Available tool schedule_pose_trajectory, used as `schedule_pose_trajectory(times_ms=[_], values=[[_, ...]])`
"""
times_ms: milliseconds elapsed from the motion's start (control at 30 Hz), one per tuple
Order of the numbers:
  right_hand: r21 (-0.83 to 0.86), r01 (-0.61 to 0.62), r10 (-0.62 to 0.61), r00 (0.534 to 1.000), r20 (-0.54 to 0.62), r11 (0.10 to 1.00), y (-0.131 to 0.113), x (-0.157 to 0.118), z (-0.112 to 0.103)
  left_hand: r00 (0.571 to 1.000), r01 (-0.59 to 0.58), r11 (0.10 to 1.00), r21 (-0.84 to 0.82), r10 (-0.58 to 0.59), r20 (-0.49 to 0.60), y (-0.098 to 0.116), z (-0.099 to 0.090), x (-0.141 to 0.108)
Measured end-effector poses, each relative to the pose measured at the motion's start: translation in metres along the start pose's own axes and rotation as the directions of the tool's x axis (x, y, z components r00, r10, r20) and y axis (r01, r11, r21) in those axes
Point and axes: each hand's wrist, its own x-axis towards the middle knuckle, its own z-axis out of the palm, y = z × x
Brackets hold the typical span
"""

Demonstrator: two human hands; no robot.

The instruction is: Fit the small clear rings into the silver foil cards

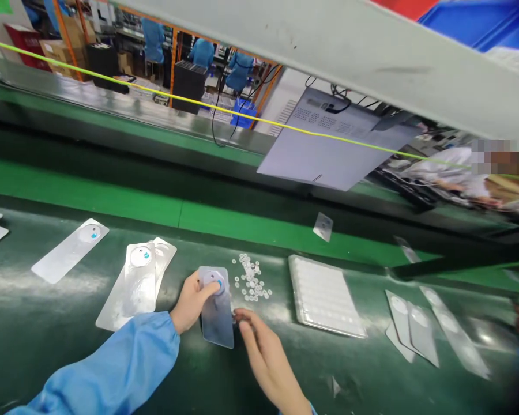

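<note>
My left hand (189,304) grips a flat silvery panel (217,325) by its left edge, the thumb lying on its front near a round area with a blue dot. The panel is tilted up above the dark green work surface. Close to the panel's right edge, my right hand (266,360) has its thumb and fingertips drawn together; what is between them is too small to make out. Just beyond both hands lies a scatter of small round whitish pieces (251,279). Left of my left hand, several similar panels (140,282) overlap on the surface.
Another panel (71,251) lies farther left. A plastic-covered white stack (326,297) sits to the right, with more panels (410,325) beyond it. One small panel (323,226) rests on the green strip (242,222). A yellow cord (259,119) crosses above. Another person is at the far right.
</note>
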Motion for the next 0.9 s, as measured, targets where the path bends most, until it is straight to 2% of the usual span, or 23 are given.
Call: schedule_pose_trajectory(times_ms=[100, 233, 367, 433, 500, 633, 800, 900], values=[[-0.019, 0.026, -0.029, 0.989, -0.145, 0.999, -0.001, 0.005, -0.013, 1.000, 0.007, 0.999, 0.042, -0.007, -0.002, 0.002, 0.001, 0.000], [-0.093, 0.117, -0.137, 0.961, -0.239, 0.989, -0.015, 0.015, -0.015, 1.000, 0.015, 0.996, 0.093, -0.014, -0.008, 0.002, 0.001, -0.001], [-0.206, 0.281, -0.321, 0.927, -0.197, 0.937, -0.024, 0.034, -0.005, 0.999, -0.018, 0.988, 0.156, 0.022, -0.023, 0.002, 0.002, -0.002], [-0.267, 0.307, -0.356, 0.921, -0.159, 0.914, -0.022, 0.042, 0.001, 0.999, -0.051, 0.981, 0.187, 0.053, -0.003, 0.002, 0.002, -0.003], [-0.321, 0.295, -0.357, 0.921, -0.155, 0.900, -0.017, 0.047, 0.004, 0.997, -0.066, 0.981, 0.180, 0.058, 0.050, 0.002, 0.001, -0.003], [-0.337, 0.277, -0.343, 0.926, -0.157, 0.900, -0.011, 0.050, 0.004, 0.989, -0.022, 0.992, 0.126, 0.003, 0.149, 0.002, -0.001, -0.001], [-0.298, 0.246, -0.308, 0.934, -0.183, 0.922, -0.011, 0.055, 0.008, 0.995, -0.018, 0.990, 0.137, 0.005, 0.098, -0.001, -0.001, 0.001], [-0.147, 0.219, -0.244, 0.952, -0.182, 0.964, -0.013, 0.059, 0.011, 0.997, -0.010, 0.993, 0.120, 0.001, 0.075, -0.005, -0.003, 0.003]])
